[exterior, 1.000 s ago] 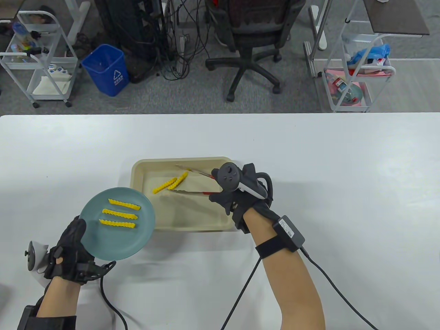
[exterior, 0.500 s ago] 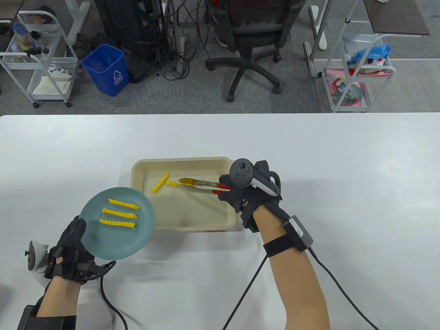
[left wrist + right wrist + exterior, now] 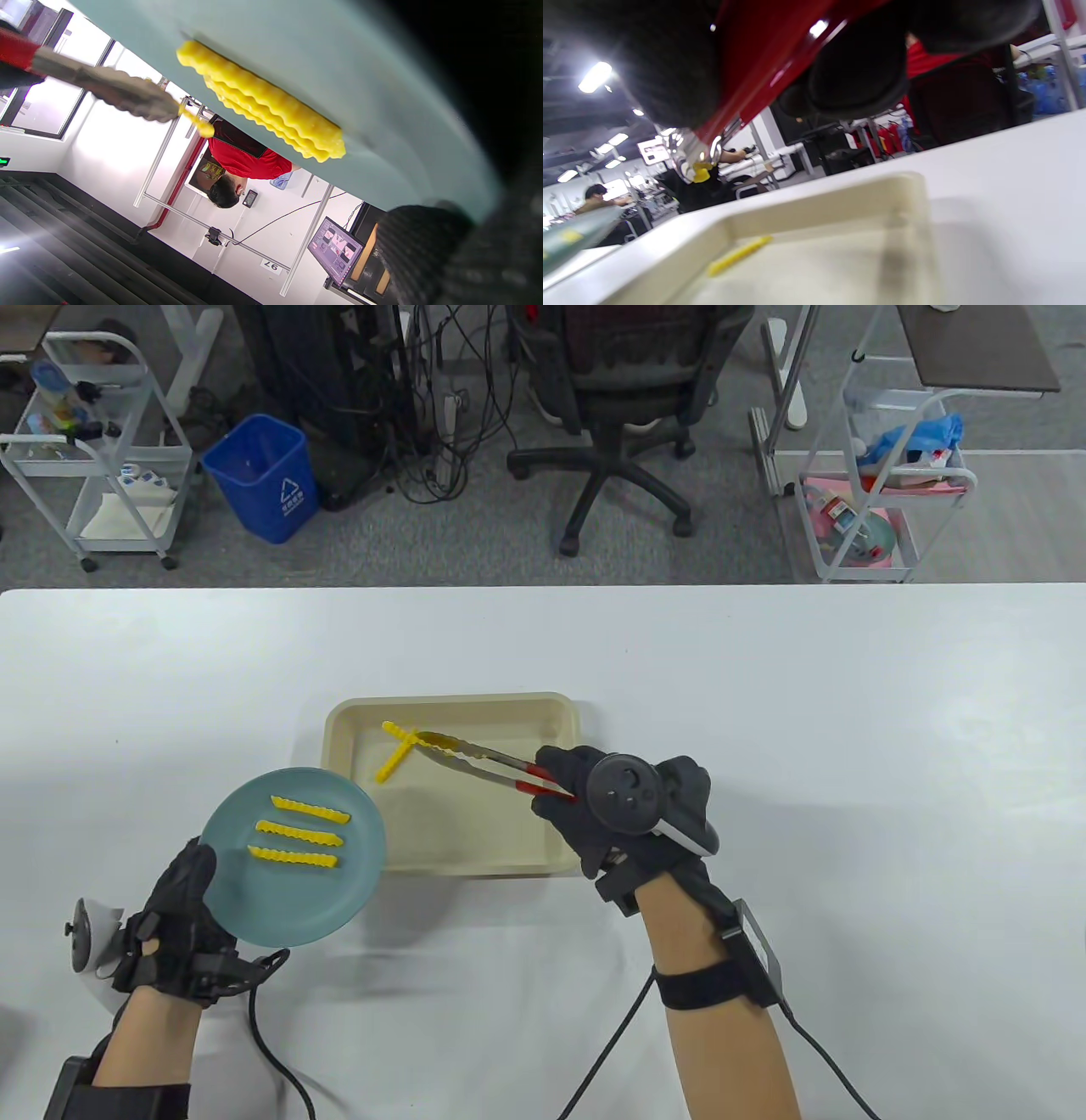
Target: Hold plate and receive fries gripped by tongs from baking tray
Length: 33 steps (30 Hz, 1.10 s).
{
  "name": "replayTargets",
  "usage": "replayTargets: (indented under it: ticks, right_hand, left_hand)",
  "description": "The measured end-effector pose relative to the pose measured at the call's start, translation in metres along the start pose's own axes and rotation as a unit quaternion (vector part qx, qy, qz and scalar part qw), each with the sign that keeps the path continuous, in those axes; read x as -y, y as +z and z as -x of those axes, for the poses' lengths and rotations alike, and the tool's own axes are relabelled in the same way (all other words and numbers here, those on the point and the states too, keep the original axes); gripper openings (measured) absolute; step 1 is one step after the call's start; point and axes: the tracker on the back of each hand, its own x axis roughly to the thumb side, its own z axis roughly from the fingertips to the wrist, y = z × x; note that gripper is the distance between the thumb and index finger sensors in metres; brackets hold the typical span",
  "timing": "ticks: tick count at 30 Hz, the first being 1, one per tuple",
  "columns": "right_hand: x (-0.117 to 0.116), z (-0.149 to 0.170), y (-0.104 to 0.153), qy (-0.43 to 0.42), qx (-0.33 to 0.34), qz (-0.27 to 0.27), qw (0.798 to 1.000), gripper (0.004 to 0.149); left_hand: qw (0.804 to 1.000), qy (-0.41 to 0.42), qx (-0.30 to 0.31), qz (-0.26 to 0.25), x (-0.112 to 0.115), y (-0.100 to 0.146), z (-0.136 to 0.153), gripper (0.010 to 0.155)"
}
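Our left hand [image 3: 174,912] grips the plate [image 3: 293,891] with three fries [image 3: 299,833]. Our right hand [image 3: 594,806] squeezes tongs [image 3: 475,755], seemingly pinching a fry [image 3: 397,729] above the tray [image 3: 560,712].

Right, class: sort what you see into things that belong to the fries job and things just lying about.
Job:
plate in left hand
tongs in right hand
pinched fry
fry in tray
baking tray
three fries on plate

Lying about:
blue bin
office chair
white carts
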Motion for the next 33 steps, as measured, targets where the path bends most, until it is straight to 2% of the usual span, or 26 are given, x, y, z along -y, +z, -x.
replayTargets:
  ticks: [5,13,21,33]
  right_hand:
    - [0.001,-0.05,0.014,0.021,0.061,-0.011,0.998,0.059]
    - [-0.018,-0.108,0.031,0.038,0.138,-0.049,0.988,0.059]
    - [-0.035,-0.121,0.03,0.062,0.15,-0.061,0.985,0.059]
    - [-0.037,-0.119,0.028,0.056,0.15,-0.07,0.985,0.059]
  left_hand:
    - [1.0,-0.003,-0.001,0.004,0.001,0.0,0.0,0.066]
    - [1.0,0.002,0.002,0.005,0.002,0.001,0.001,0.066]
    - [1.0,0.006,0.003,0.002,0.002,0.001,0.002,0.066]
    - [1.0,0.005,0.001,0.004,0.002,0.002,0.002,0.066]
